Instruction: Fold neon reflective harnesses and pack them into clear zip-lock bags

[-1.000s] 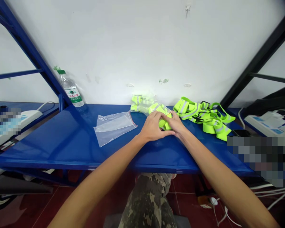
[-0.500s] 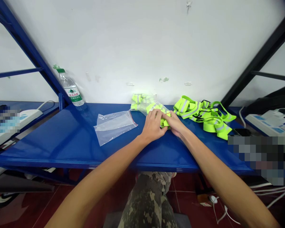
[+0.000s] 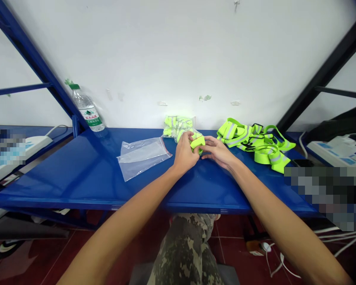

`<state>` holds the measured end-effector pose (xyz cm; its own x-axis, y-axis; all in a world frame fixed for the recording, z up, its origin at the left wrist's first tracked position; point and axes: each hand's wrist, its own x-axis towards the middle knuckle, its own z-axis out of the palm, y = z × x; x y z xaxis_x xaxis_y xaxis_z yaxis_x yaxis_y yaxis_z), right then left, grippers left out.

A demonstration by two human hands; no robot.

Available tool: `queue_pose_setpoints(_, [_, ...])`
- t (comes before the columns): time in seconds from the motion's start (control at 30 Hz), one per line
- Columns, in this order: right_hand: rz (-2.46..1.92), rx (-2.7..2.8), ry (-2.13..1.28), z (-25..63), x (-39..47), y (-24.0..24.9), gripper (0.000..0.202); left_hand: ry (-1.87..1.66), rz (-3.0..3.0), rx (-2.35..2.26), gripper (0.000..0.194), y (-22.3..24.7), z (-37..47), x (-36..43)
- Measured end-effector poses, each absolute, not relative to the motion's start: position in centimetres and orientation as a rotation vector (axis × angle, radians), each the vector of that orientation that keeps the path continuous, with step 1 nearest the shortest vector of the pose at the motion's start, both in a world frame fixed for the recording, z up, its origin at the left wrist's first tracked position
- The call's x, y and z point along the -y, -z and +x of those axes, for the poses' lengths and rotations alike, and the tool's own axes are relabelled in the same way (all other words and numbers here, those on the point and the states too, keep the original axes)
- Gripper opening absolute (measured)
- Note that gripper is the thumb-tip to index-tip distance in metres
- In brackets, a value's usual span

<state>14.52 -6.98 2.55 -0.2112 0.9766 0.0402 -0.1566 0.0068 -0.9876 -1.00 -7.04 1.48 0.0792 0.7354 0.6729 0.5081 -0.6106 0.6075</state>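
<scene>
A bundle of fluorescent yellow reflective strap [image 3: 198, 142] sits partly inside a clear plastic zip bag [image 3: 182, 132] with a red edge line. My left hand [image 3: 186, 152] is closed around the near left side of the bundle and bag, thumb toward me. At the bundle's right side, my right hand [image 3: 218, 151] has its fingers apart, the tips at or against the strap. Behind the left hand lies another bagged yellow strap [image 3: 170, 124]. A flat clear zip bag [image 3: 145, 154] rests to the left on the blue table [image 3: 86, 174].
Loose yellow reflective straps [image 3: 255, 142] with black buckles lie in a heap on the right. A water bottle [image 3: 89, 113] leans by the wall at the back left. Power strips [image 3: 332, 156] and a dark phone-like object [image 3: 303, 163] are at the right edge.
Both hands have shifted slightly left with the bagged strap. My right hand has loosened and moved a little apart from my left, its fingers spreading. The bundle now shows more between them.
</scene>
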Motion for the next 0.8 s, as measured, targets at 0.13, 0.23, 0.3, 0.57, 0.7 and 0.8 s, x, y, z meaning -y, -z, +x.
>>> queue_pose_setpoints(0.13, [-0.982, 1.253, -1.318, 14.0, 6.9, -2.4, 0.050, -1.554, 2.150, -1.428, 0.045, -1.6, -1.0, 7.4])
queue_pose_setpoints(0.23, [-0.955, 1.271, -1.286, 14.0, 7.0, -2.5, 0.054, -1.577, 2.118, -1.516, 0.036, -1.7, -1.1, 7.4])
queue_pose_setpoints(0.3, [-0.926, 1.276, -1.329, 14.2, 7.0, -2.6, 0.049, -1.591, 2.106, -1.507, 0.031, -1.7, -1.2, 7.2])
queue_pose_setpoints(0.57, [-1.041, 1.260, -1.167, 14.3, 6.6, -2.3, 0.035, -1.550, 2.160, -1.319, 0.063, -2.4, -0.8, 8.2])
queue_pose_setpoints(0.7, [-1.071, 1.317, -1.040, 13.9, 6.4, -2.0, 0.030, -1.542, 2.206, -1.358, 0.061, -2.4, -0.7, 8.2])
queue_pose_setpoints(0.8, [-1.072, 1.375, -0.959, 13.7, 6.5, -2.0, 0.031, -1.583, 2.229, -1.396, 0.058, -2.2, -0.8, 8.0])
